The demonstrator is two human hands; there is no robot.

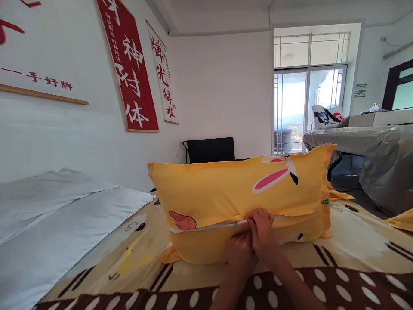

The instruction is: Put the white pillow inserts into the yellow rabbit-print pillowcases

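Observation:
A plump yellow pillow in a printed pillowcase [206,187] stands on its long side in front of me, with pink and white rabbit-ear shapes on it. A pale zipper [213,226] runs along the side facing me, and a small slider shows left of my hands. My right hand [263,232] is closed, its fingers pinching the fabric at the zipper line. Just below and left of it, touching it, my left hand [240,254] is closed on the pillowcase by the seam. Its fingertips are mostly hidden.
The pillow rests on a cream blanket [129,258] with a brown, white-spotted border. White pillows [93,219] lie at the left by the wall. A plastic-covered table [364,137] with boxes stands back right. Another yellow cloth [402,221] lies at the right edge.

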